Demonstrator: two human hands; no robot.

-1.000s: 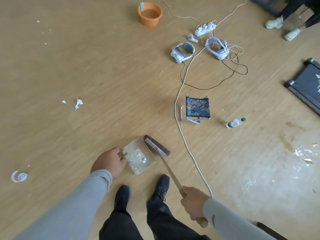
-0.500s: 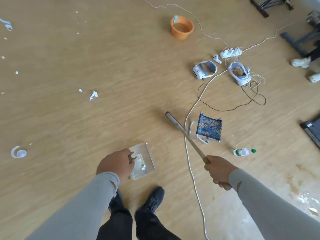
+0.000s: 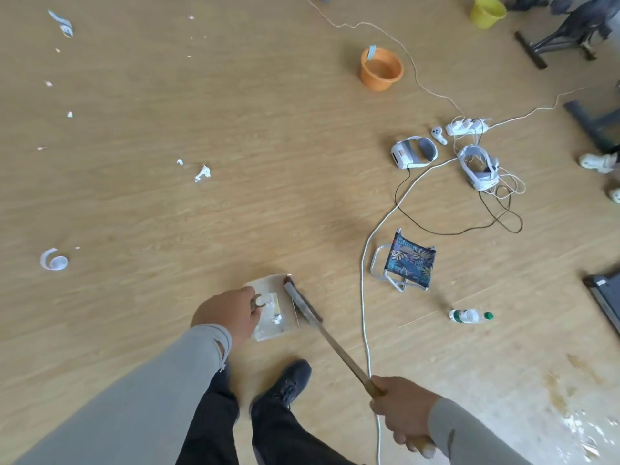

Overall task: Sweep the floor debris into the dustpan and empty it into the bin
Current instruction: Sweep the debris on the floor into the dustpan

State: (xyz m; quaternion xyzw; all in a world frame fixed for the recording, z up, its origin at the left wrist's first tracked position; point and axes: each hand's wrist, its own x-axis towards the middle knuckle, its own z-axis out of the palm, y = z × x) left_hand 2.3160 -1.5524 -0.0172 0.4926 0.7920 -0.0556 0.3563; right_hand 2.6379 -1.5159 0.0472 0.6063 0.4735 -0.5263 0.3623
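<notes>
Dustpan (image 3: 272, 317) handle hidden by left hand (image 3: 225, 313).

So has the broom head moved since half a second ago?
Yes. The broom head has swung back from near the folding stool to the dustpan edge.

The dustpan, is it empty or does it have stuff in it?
It has stuff in it. White scraps lie inside the dustpan, which the left hand holds.

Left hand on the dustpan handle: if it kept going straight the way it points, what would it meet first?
The left hand points up-right across the dustpan. Going on, it would probably meet the broom head at the pan's far edge first; heights are unclear from this view.
</notes>
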